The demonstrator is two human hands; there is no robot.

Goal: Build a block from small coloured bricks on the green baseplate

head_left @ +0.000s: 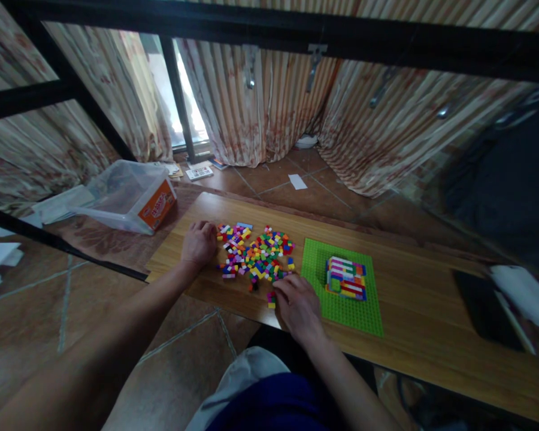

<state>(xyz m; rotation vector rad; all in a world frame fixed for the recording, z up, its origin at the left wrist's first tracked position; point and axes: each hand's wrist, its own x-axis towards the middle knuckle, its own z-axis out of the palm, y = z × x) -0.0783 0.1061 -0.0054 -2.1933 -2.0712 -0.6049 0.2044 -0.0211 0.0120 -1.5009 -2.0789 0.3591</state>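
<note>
A loose heap of small coloured building bricks is spread on the wooden table in front of me. At the heap's left edge rests my left hand, its fingers curled in; whatever they may hold is hidden. My right hand is at the near right side of the heap, fingers bent and closed together beside a few stray bricks. Any brick between those fingertips is too small to make out. Right of this hand lies a green studded baseplate, bearing a block-shaped build of multicoloured bricks.
The long wooden table has a dark flat object and a white item at its right end. A clear plastic bin with an orange label stands on the floor at left. Black metal bars cross above, before striped curtains.
</note>
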